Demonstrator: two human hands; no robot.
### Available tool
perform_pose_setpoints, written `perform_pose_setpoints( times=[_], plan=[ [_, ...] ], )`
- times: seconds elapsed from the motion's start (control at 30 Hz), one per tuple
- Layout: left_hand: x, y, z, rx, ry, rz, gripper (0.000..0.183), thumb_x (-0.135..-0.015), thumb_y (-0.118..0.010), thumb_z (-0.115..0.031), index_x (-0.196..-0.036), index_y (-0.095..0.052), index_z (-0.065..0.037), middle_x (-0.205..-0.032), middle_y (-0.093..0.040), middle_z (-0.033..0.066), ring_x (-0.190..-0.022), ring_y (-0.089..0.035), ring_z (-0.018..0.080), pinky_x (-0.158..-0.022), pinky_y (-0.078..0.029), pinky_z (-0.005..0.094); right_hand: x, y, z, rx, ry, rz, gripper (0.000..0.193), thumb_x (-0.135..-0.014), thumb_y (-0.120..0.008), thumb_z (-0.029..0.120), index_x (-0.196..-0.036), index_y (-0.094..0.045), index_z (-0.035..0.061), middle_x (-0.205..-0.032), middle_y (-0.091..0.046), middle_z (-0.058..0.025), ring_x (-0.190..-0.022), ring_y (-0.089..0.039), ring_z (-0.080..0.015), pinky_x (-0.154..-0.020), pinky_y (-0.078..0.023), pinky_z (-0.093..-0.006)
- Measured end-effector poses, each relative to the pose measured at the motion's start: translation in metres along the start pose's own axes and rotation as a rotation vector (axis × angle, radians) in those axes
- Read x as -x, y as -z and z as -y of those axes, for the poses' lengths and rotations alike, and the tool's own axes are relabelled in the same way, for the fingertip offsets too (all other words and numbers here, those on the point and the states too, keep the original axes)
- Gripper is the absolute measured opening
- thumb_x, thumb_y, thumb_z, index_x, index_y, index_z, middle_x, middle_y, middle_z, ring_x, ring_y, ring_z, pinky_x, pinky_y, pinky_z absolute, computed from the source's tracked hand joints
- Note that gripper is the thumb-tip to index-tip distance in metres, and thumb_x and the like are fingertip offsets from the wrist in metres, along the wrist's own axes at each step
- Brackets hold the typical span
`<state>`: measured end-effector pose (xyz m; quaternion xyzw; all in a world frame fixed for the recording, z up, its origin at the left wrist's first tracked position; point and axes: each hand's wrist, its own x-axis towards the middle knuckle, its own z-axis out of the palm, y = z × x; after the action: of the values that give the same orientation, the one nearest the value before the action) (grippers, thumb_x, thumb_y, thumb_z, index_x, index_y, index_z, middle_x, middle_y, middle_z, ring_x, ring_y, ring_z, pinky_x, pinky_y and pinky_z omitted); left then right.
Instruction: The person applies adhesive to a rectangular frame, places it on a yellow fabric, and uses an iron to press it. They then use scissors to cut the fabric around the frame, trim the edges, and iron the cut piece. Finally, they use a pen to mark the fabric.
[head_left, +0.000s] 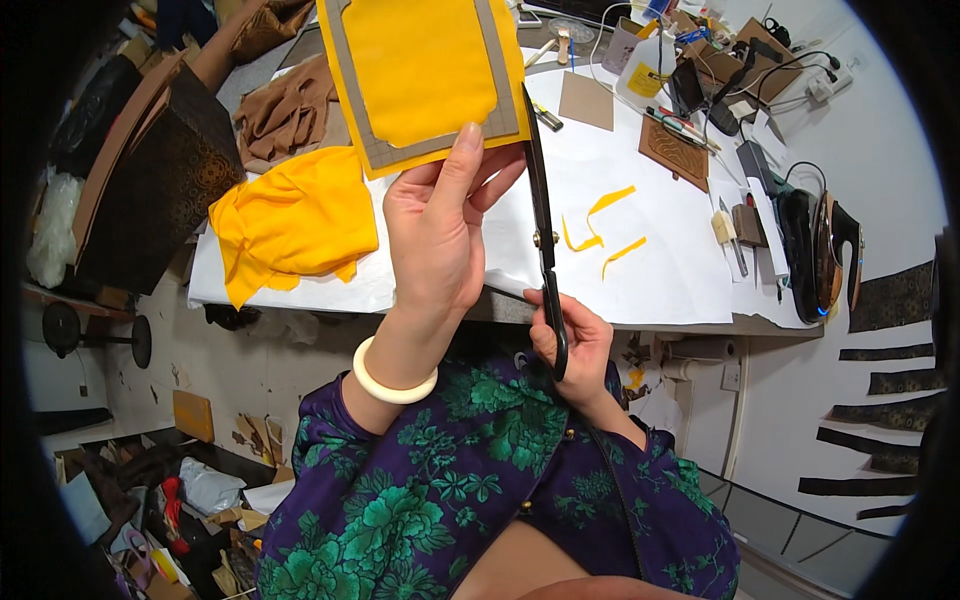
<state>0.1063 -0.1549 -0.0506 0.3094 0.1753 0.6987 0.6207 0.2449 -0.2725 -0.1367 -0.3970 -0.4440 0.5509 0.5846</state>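
My left hand (440, 220) holds up a yellow fabric panel (420, 70), its thumb pressed on the lower edge. A grey frame-shaped strip (497, 80) lies along the panel's sides and bottom, leaving a yellow margin outside it. In my right hand (580, 345) are the handles of long black scissors (541, 215), pointing away from me. Their blades run along the right edge of the panel; whether they touch the fabric I cannot tell. Several thin yellow offcuts (610, 200) rest on the white paper (660, 270) to the right.
Crumpled yellow fabric (295, 225) lies on the table at left, with brown fabric (290, 110) behind it. At the back right stand a white bottle (645, 70), a tooled brown leather piece (673, 150) and cables. An iron (835, 250) sits at the right edge.
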Motion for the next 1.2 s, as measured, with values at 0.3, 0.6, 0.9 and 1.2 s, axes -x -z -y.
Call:
perform_pose_setpoints(
  times=[0.3, 0.6, 0.9, 1.2],
  plan=[
    [0.007, 0.001, 0.005, -0.01, 0.037, 0.013, 0.02, -0.102, -0.065, -0.014, -0.114, -0.07, 0.001, -0.108, -0.073, 0.01, -0.102, -0.073, 0.0219, -0.092, -0.062, 0.0373, -0.003, 0.004, 0.0, -0.121, 0.049, 0.067, 0.049, -0.091, -0.074, 0.007, -0.132, -0.057, -0.0123, -0.084, -0.054, 0.0049, -0.071, -0.049, -0.0003, -0.063, -0.038, -0.0161],
    [0.018, 0.002, 0.014, -0.052, 0.083, 0.041, 0.022, -0.103, -0.063, -0.016, -0.115, -0.07, 0.0, -0.111, -0.073, 0.0121, -0.104, -0.073, 0.024, -0.094, -0.06, 0.0387, -0.012, 0.002, 0.009, -0.121, 0.089, 0.031, 0.052, -0.091, -0.075, 0.008, -0.133, -0.055, -0.0133, -0.083, -0.051, 0.0045, -0.068, -0.045, -0.0006, -0.06, -0.036, -0.017],
    [0.018, 0.001, 0.015, -0.072, 0.087, 0.039, 0.022, -0.104, -0.062, -0.018, -0.113, -0.07, 0.0, -0.111, -0.074, 0.0132, -0.105, -0.073, 0.0252, -0.096, -0.058, 0.04, -0.01, 0.0, 0.01, -0.099, 0.064, -0.009, 0.046, -0.094, -0.075, 0.01, -0.132, -0.059, -0.0102, -0.083, -0.053, 0.0075, -0.069, -0.046, 0.0014, -0.06, -0.036, -0.0153],
    [0.017, 0.001, 0.014, -0.08, 0.084, 0.035, 0.023, -0.104, -0.062, -0.019, -0.114, -0.07, 0.0, -0.112, -0.074, 0.0132, -0.105, -0.072, 0.0255, -0.097, -0.058, 0.0404, -0.008, -0.002, 0.014, -0.039, 0.052, -0.045, 0.042, -0.095, -0.074, 0.008, -0.131, -0.06, -0.0094, -0.083, -0.054, 0.0071, -0.07, -0.049, 0.001, -0.062, -0.038, -0.0161]
  ],
)
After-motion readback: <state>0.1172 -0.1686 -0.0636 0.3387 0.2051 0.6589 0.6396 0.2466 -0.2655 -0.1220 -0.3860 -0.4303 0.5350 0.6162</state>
